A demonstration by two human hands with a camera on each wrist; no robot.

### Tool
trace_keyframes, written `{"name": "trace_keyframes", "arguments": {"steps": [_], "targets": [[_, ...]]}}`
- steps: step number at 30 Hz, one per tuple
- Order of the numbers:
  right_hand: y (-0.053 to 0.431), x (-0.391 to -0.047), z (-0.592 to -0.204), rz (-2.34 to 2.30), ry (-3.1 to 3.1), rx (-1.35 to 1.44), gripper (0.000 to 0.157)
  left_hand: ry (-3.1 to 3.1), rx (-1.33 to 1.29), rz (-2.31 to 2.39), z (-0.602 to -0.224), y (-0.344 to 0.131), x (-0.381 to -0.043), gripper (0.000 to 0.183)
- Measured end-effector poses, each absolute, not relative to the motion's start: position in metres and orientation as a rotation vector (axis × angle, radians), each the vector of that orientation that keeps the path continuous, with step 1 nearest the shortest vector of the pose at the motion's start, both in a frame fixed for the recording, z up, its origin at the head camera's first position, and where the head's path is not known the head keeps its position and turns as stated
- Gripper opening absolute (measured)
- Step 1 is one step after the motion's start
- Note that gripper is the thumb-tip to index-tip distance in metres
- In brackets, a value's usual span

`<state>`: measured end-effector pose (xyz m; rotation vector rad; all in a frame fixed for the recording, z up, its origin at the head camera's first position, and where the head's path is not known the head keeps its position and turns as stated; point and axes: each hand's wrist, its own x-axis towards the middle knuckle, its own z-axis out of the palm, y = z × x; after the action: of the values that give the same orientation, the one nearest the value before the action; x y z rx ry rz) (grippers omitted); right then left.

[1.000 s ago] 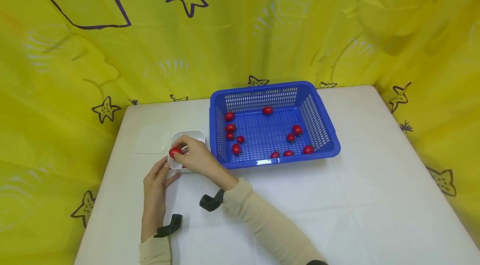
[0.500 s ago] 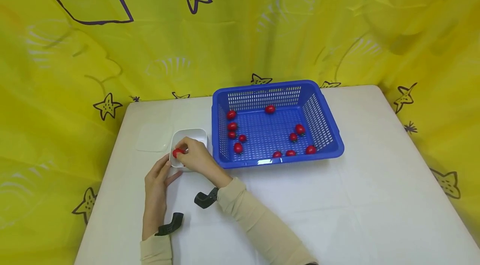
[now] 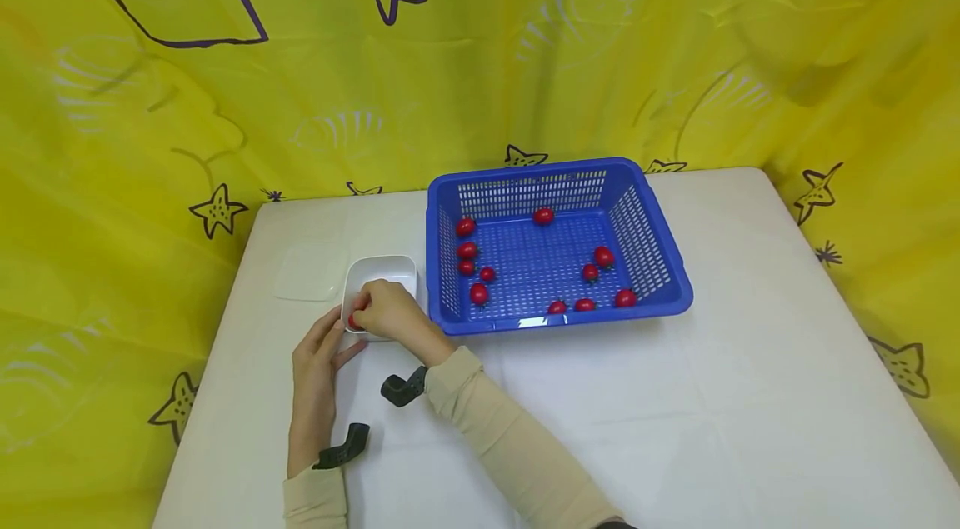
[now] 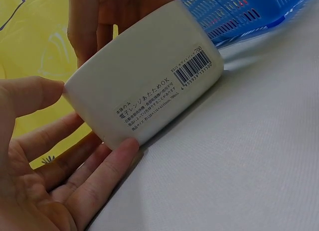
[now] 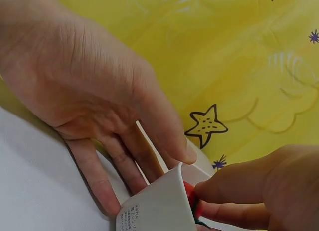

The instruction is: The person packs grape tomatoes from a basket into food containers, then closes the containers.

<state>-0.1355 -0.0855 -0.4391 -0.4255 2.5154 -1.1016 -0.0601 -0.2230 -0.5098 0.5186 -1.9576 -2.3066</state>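
Note:
A small white plastic container (image 3: pixel 378 268) with rounded corners stands on the white table, left of the blue basket. My left hand (image 3: pixel 315 371) holds its near left corner, thumb at the rim and fingers along the outer wall. Printed text and a barcode show on the container's side (image 4: pixel 144 76) in the left wrist view. My right hand (image 3: pixel 393 314) reaches inside, pinching a red cherry tomato (image 5: pixel 189 193) with a bit of green at its end, close to the left wall. The hand hides most of the container's floor.
The blue slotted basket (image 3: pixel 540 262) holds several red cherry tomatoes (image 3: pixel 543 216) spread along its sides. A clear flat lid (image 3: pixel 306 275) lies on the table (image 3: pixel 637 412) left of the container. Behind hangs a yellow curtain (image 3: pixel 465 79) with drawn stars.
My right hand has lowered the cherry tomato from the rim's level down into the white container. The left hand stays at the corner. The head view has shifted slightly.

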Motion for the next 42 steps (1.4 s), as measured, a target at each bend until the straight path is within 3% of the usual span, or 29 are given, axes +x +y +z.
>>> {"name": "trace_keyframes", "arguments": {"steps": [11,42], "targets": [[-0.086,-0.134,-0.440,-1.043,2.546,-0.424,0.008,-1.973,0.511,-2.300,-0.510,-0.223,-0.059,0.044],[-0.050,-0.126,-0.397,-1.336,2.426,-0.489,0.023,-2.021,0.539,-2.257,-0.509,-0.222,-0.059,0.044]]}}
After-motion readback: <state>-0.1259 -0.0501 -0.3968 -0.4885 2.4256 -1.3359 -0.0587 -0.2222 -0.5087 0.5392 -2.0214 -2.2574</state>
